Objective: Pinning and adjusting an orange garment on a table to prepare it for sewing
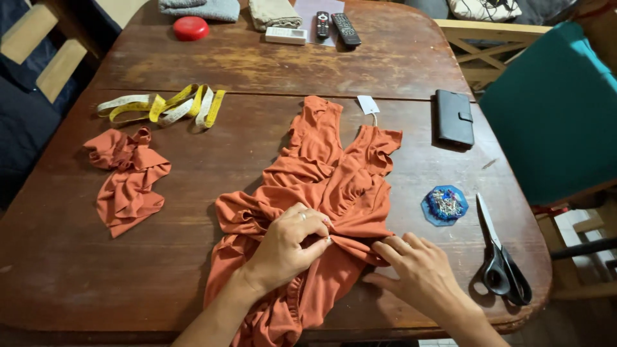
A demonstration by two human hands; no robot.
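An orange sleeveless garment (pixel 334 173) with a white tag (pixel 368 104) lies spread on the worn wooden table (pixel 257 71), its lower part hanging over the near edge. My left hand (pixel 289 247) pinches a bunched fold of the fabric at the waist. My right hand (pixel 418 270) rests just to the right, fingertips gripping the same gathered fold. A separate crumpled piece of orange fabric (pixel 125 177) lies at the left.
A yellow and white measuring tape (pixel 164 107) is coiled at the back left. Black-handled scissors (pixel 501 260), a blue pin holder (pixel 444 205) and a black wallet (pixel 454 117) sit on the right. Remotes (pixel 334 27), a red lid (pixel 191 28) and folded cloths line the far edge. A teal chair (pixel 553 109) stands at right.
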